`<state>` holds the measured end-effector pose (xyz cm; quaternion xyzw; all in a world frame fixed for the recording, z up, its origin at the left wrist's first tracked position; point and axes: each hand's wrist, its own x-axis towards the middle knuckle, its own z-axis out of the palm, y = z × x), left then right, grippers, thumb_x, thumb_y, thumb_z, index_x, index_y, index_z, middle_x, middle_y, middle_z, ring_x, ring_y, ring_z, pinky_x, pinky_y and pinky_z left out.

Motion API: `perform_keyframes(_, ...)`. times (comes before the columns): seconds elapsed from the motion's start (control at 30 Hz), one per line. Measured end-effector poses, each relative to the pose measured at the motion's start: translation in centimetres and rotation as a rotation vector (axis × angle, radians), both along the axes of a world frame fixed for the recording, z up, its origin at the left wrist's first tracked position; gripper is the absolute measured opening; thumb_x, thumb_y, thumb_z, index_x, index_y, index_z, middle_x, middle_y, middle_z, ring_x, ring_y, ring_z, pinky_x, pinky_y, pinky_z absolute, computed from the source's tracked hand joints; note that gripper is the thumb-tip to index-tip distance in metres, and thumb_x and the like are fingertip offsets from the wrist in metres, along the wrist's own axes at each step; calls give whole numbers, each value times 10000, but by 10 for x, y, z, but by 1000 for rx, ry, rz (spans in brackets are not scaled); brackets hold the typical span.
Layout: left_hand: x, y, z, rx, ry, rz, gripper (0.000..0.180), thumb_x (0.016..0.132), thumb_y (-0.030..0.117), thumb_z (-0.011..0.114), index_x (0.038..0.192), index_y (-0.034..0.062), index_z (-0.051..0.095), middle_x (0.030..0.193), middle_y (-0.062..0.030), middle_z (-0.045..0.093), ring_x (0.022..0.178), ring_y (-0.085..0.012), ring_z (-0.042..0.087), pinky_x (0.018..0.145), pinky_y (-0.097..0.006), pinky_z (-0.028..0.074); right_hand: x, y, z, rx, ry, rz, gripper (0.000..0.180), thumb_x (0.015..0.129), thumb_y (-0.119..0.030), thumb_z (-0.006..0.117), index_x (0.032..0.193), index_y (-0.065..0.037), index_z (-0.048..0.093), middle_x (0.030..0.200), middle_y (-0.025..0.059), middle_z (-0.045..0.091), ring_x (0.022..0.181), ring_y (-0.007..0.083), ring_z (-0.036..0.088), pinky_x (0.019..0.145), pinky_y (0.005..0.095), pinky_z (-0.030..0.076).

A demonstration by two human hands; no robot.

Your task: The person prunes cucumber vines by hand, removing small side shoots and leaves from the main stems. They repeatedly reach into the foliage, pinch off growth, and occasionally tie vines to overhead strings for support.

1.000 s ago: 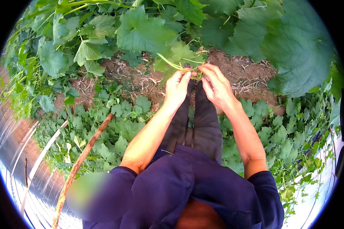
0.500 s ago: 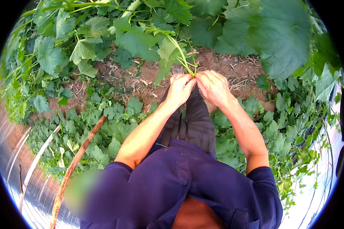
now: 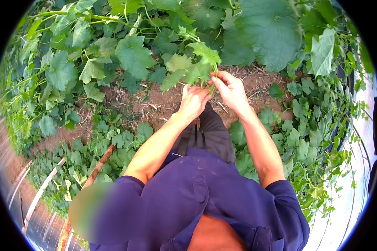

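A green vine shoot with several lobed leaves rises between my two hands, over bare soil. My left hand is closed on the lower part of the shoot, its fingers bent around the stems below the leaves. Just to the right, my right hand pinches the stem between thumb and fingers. Both hands are close together, almost touching at the fingertips. The ends of the stems inside my left hand are hidden.
Large leaves hang at the upper right, and dense vines fill the left. Lower plants grow on both sides of my legs. A brown wooden pole and pale curved rods stand at lower left. Straw-strewn soil lies ahead.
The shoot's leafy tip now stands more upright above my hands. My right hand has shifted from fingertips against the left hand to a pinch slightly higher on the stem; the left turned slightly.
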<state>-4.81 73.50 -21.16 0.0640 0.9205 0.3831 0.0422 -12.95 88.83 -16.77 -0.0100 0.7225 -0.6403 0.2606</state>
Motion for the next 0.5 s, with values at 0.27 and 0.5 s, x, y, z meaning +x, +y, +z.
perform_keyframes(0.27,-63,2,96,329,342,83,204,834,21,680,1037,11,667,980,-135,644,853,-315,642,735,-356,535,-5,12,35,169,134,-86,234,954,-157,592,1060,37,668,807,63,687,729,75,564,666,254,477)
perform_keyframes(0.5,-88,-7,77,251,461,-86,189,785,52,711,970,36,676,924,-97,647,851,-286,626,741,-366,528,-4,6,31,188,248,-88,188,927,-145,593,957,32,652,687,103,612,623,124,528,600,298,453)
